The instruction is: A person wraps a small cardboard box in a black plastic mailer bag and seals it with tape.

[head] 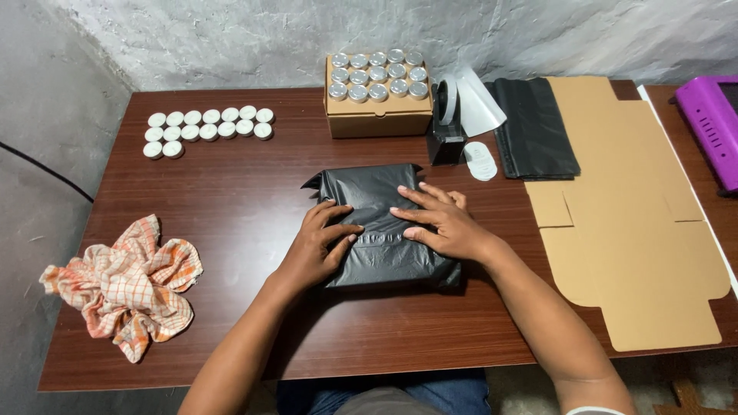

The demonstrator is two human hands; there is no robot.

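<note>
A black plastic mailer bag [369,192], bulging as if wrapped around a box, lies at the middle of the brown wooden table [246,192]. My left hand [317,244] rests flat on its near left part, fingers spread toward the centre. My right hand [440,221] presses flat on its right part, fingers pointing left. The fingertips of both hands nearly meet over the folded flap. Neither hand grips anything.
A cardboard box [377,115] topped with silver-lidded tins stands behind the bag. White round lids [207,127] lie at far left, a checked orange cloth [127,286] at near left. A tape dispenser [447,123], black bags [534,127], flat cardboard [623,223] and a purple device [711,123] sit right.
</note>
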